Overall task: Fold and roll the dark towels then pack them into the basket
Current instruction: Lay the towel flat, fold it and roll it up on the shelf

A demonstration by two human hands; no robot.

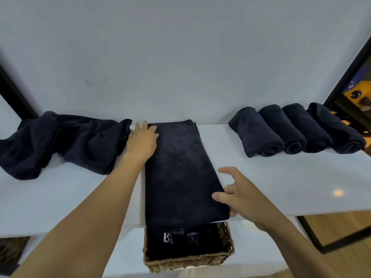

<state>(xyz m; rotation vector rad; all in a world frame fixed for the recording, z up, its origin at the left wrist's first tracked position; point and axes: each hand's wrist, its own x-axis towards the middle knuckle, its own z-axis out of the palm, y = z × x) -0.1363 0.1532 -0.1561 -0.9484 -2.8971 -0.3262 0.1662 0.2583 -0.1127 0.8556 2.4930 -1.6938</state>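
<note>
The left hand [143, 137] lies flat, fingers straight, on the far corner of the folded towel [180, 173], likely pinning it to the counter [271, 183] for rolling. The right hand [241, 195] meets its near edge above the basket [188, 261]; whether it is pinching or merely touching, I cannot tell.

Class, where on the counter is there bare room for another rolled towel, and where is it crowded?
Bare: the counter between the flat towel and the rolled towels, and in front of those rolls. Crowded: the loose heap at left; the left hand fills the gap beside it.
</note>
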